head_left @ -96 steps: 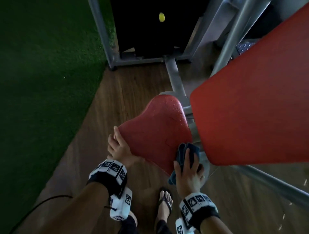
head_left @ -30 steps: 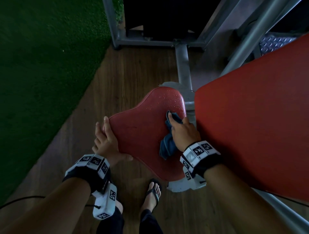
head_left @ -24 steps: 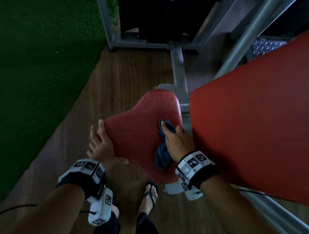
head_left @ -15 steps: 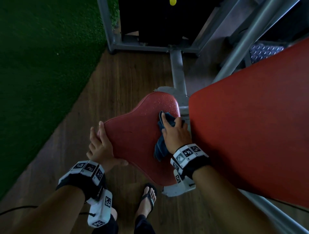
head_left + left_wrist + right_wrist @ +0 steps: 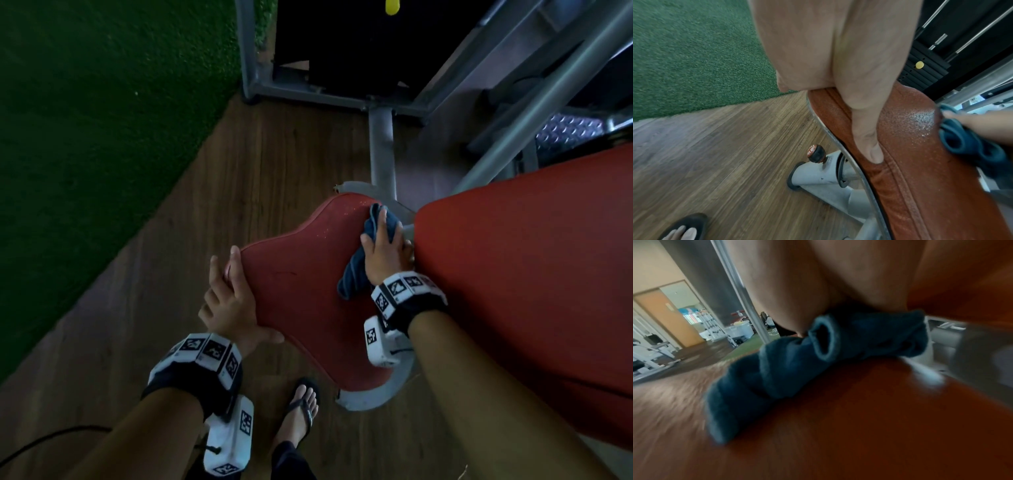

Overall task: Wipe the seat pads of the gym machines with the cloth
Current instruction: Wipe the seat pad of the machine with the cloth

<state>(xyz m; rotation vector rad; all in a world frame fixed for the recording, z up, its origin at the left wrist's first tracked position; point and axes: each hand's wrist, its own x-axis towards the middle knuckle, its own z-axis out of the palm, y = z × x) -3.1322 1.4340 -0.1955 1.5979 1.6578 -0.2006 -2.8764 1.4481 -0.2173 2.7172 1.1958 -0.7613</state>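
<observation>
The red seat pad (image 5: 301,284) is dotted with droplets at its far end. My left hand (image 5: 229,298) grips its left edge, thumb lying on top in the left wrist view (image 5: 865,129). With fingers spread flat, my right hand (image 5: 385,246) presses a bunched blue cloth (image 5: 356,274) onto the pad's far right part, close to the big red back pad (image 5: 531,274). The cloth (image 5: 797,369) trails back under my palm over the seat pad (image 5: 859,434). From the left wrist, the cloth (image 5: 966,142) sits beside the wet patch.
Green turf (image 5: 85,137) borders the wooden floor (image 5: 239,192) on the left. The grey machine frame (image 5: 382,144) and black weight stack with a yellow pin (image 5: 390,5) stand beyond the seat. An adjustment knob (image 5: 815,153) sticks out below it. My sandalled foot (image 5: 301,411) is underneath.
My right hand has slid the cloth from the seat pad's near edge up to its far right end. The left hand has kept its hold on the left edge.
</observation>
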